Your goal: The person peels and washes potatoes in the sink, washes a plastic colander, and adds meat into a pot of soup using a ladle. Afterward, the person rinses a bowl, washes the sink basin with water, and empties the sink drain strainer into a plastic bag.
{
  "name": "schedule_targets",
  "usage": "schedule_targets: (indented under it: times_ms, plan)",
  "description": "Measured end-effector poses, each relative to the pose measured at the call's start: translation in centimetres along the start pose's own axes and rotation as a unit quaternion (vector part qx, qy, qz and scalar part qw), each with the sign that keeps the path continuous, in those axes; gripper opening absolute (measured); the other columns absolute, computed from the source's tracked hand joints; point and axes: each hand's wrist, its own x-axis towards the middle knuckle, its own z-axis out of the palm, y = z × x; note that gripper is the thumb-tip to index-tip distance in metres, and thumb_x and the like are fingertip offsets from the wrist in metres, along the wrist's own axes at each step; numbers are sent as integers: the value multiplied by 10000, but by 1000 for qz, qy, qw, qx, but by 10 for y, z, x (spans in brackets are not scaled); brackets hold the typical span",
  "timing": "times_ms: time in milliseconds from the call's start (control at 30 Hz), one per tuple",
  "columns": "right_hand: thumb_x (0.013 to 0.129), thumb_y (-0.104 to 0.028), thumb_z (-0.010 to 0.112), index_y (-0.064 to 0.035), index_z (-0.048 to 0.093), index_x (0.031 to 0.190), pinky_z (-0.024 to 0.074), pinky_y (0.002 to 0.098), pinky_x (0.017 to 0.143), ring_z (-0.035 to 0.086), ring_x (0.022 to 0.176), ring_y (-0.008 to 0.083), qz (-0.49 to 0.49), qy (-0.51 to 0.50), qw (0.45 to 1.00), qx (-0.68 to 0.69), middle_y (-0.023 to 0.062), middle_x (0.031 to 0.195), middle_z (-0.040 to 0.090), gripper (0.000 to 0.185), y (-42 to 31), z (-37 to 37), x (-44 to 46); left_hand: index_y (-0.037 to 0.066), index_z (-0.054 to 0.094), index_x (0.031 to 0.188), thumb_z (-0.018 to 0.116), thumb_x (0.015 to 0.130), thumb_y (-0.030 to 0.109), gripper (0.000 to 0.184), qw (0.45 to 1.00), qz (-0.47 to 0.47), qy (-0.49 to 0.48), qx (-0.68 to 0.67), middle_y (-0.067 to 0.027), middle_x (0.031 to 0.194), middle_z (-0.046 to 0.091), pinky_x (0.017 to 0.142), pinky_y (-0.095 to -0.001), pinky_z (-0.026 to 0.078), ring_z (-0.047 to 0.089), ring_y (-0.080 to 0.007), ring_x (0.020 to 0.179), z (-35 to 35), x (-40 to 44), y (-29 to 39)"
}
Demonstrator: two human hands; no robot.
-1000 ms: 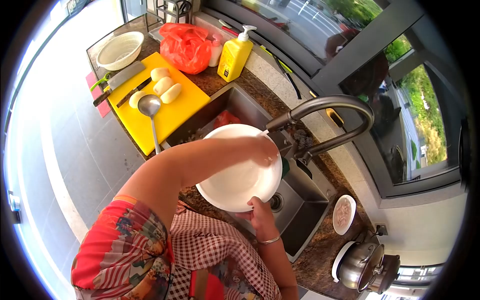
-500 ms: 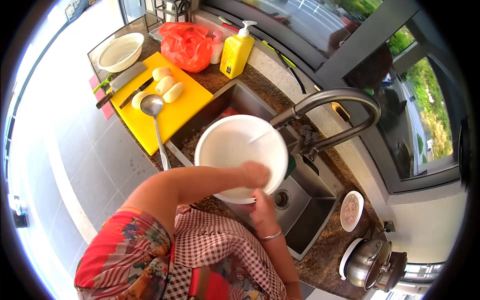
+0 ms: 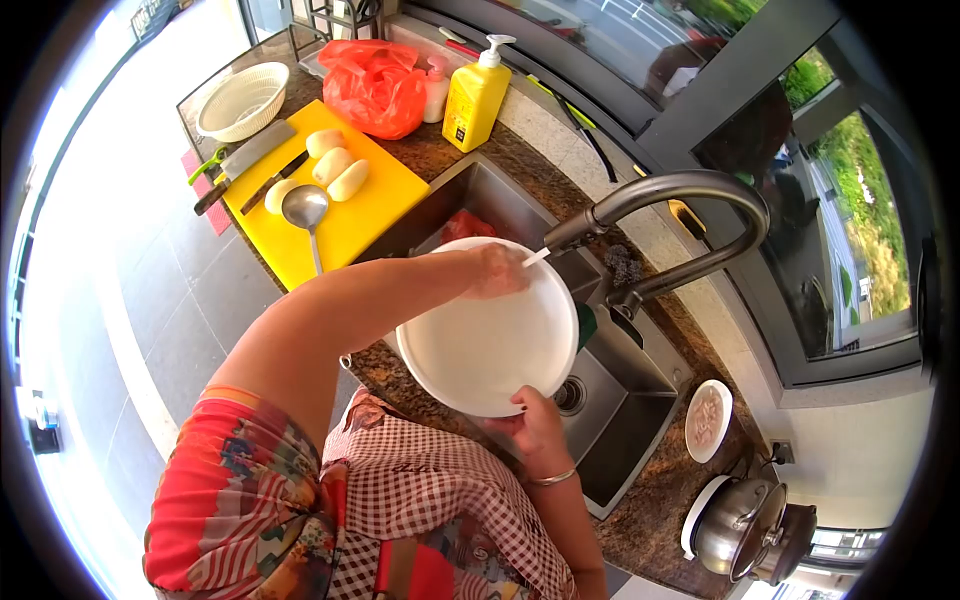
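A large white bowl (image 3: 480,350) is held tilted over the sink (image 3: 640,400), beneath the faucet (image 3: 690,190). My right hand (image 3: 537,425), with a bracelet at the wrist, grips the bowl's near rim, its thumb over the edge and the fingers underneath. Inside the bowl, my left hand (image 3: 497,270) is against the far inner wall, beside a thin white stream of water from the faucet. Its fingers are blurred, so their pose is unclear. A red plastic bag (image 3: 466,226) lies in the left sink basin, partly hidden by the bowl.
Left of the sink, a yellow cutting board (image 3: 385,205) bears peeled potatoes (image 3: 349,181), a ladle (image 3: 305,208), a knife and a cleaver (image 3: 258,149). Behind are a red bag (image 3: 375,90) and a yellow pump bottle (image 3: 476,100). At right are a small dish (image 3: 708,420) and a steel pot (image 3: 730,530).
My left hand has moved from the bowl's near side to its far wall, towards the water stream. The bowl has shifted slightly, with my right hand still on its near rim.
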Motion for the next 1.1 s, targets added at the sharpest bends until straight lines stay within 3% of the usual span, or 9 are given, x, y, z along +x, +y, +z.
schedule_targets:
  times_ms: [133, 233, 333, 533, 633, 700, 900, 967, 1100]
  plan:
    - [807, -66, 529, 62, 487, 1301, 650, 446, 617, 710, 899, 362, -24, -4, 1000, -11, 203, 1141, 634, 512, -3, -18, 8, 31, 631, 1132, 618, 884, 83, 253, 959, -237, -73, 138, -101, 1122, 707, 853, -406, 573, 685, -254, 1089, -12, -33, 36]
    - [819, -79, 527, 58, 520, 1261, 643, 436, 603, 704, 884, 349, -36, 7, 999, -10, 199, 1104, 642, 463, 2, 15, -3, 5, 681, 1069, 660, 850, 131, 253, 967, -246, -4, 71, -130, 1054, 704, 801, -400, 577, 709, -306, 986, 21, -25, 28]
    - [820, -76, 526, 85, 542, 1210, 648, 458, 615, 702, 863, 357, -33, -12, 999, 0, 196, 1079, 647, 423, 1, 21, 4, 38, 696, 1060, 586, 893, 223, 272, 997, -71, -17, 32, -146, 1071, 697, 845, -455, 557, 683, -321, 1036, 46, -27, 70]
    - [835, -78, 528, 147, 551, 1152, 645, 443, 605, 709, 852, 388, -43, 14, 999, 18, 241, 1074, 652, 390, -5, -5, 14, 49, 713, 1090, 628, 854, 205, 295, 951, -73, -257, 153, -197, 1069, 702, 848, -428, 552, 685, -332, 969, 58, -41, 71]
    - [832, -74, 535, 134, 551, 1142, 647, 445, 607, 704, 871, 398, -47, -9, 999, 2, 237, 1104, 639, 375, 3, 12, 6, 36, 663, 1141, 641, 849, 213, 342, 940, -187, -86, 273, -187, 1129, 664, 914, -445, 531, 668, -341, 1008, 52, -20, 40]
    - [834, -72, 534, 132, 553, 1131, 648, 443, 609, 704, 861, 399, -17, -10, 1000, 14, 238, 1090, 640, 361, 11, 23, 8, 15, 620, 1233, 631, 849, 190, 422, 989, -129, 51, 59, -205, 1169, 640, 939, -445, 519, 666, -337, 1003, 58, -16, 57]
    - [811, -70, 503, 94, 511, 1254, 653, 449, 645, 710, 885, 367, -25, -3, 1000, 7, 224, 1101, 653, 473, -15, -14, 9, 122, 743, 1031, 683, 802, 149, 239, 936, -67, -327, 111, -86, 1167, 674, 1005, -439, 455, 640, -296, 1080, 41, -46, 93]
    - [806, -63, 497, 85, 514, 1264, 651, 448, 636, 714, 872, 355, -54, 0, 998, 19, 210, 1092, 660, 482, -18, -13, 0, 132, 718, 1090, 679, 808, 135, 285, 925, -72, -281, 246, -80, 1195, 652, 1063, -492, 393, 594, -278, 1169, 21, -55, 67]
    - [826, -71, 510, 39, 536, 1222, 646, 440, 656, 717, 843, 327, -29, 9, 998, 57, 191, 1095, 659, 411, -8, -16, 18, 145, 641, 1249, 711, 806, 193, 451, 963, -100, 199, 154, -97, 1324, 572, 1136, -536, 312, 399, -270, 1386, -28, -93, 70]
